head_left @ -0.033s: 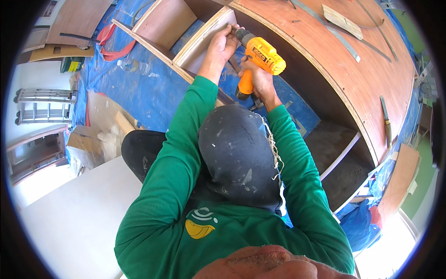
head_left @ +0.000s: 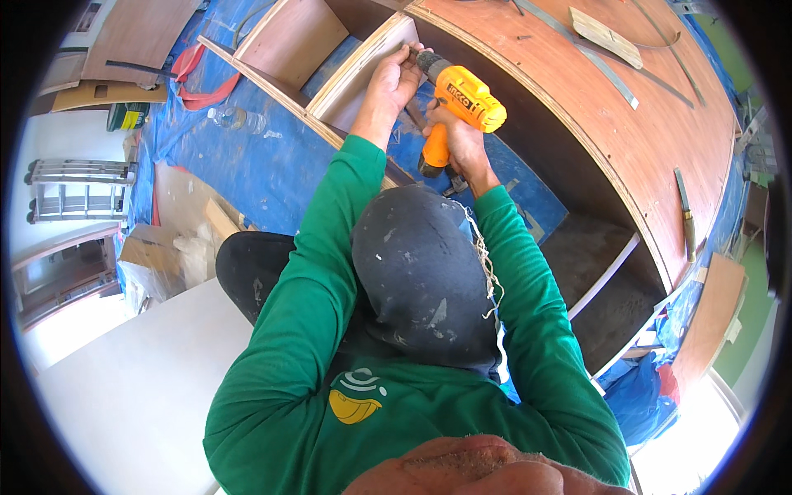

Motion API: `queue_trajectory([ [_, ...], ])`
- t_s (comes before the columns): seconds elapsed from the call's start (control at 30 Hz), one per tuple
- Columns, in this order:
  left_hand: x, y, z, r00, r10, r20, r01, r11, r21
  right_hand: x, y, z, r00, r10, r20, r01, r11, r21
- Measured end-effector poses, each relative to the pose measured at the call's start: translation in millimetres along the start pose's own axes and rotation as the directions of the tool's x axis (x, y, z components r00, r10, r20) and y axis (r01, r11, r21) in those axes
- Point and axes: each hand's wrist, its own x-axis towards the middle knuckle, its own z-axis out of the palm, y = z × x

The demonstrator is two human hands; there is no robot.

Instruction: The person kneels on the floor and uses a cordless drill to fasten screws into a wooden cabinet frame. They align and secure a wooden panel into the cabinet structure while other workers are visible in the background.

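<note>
My right hand (head_left: 459, 142) is wrapped round the grip of a yellow-orange cordless drill (head_left: 467, 96). The drill's black chuck points up and left at the inner side of a wooden cabinet panel (head_left: 363, 76). Close to the chuck tip, my left hand (head_left: 396, 79) is closed, with thumb and fingers pinched against the panel's far end. Whatever those fingers hold is too small and too hidden to name. The bit's end cannot be made out. Both hands are inside the open wooden cabinet frame (head_left: 606, 171).
On the cabinet's broad wooden side lie a chisel (head_left: 685, 216), a metal strip (head_left: 610, 78) and a wood offcut (head_left: 606, 39). Blue sheeting (head_left: 194, 157) covers the floor, with a plastic bottle (head_left: 235, 118) on it. A folded ladder (head_left: 82, 190) stands at the far left.
</note>
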Motion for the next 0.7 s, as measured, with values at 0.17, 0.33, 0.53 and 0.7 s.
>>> queue_trajectory([
  [0.17, 6, 3, -9, 0.999, 0.043, 0.027, -0.044, 0.998, 0.039, 1, 0, 3, 1.000, 0.008, 0.026, -0.008, 1.000, 0.005],
  [0.33, 9, 5, -7, 1.000, 0.000, -0.024, 0.000, 1.000, -0.009, -3, 0, 7, 1.000, -0.001, 0.021, 0.001, 1.000, -0.014],
  [0.53, 1, 6, 2, 1.000, -0.010, -0.018, 0.009, 0.998, -0.061, -5, -4, 11, 1.000, 0.001, -0.013, -0.001, 1.000, -0.017],
  [0.7, -1, 5, 8, 1.000, -0.016, 0.006, 0.016, 0.998, -0.065, -4, -4, 9, 1.000, -0.003, -0.003, 0.003, 1.000, -0.024],
])
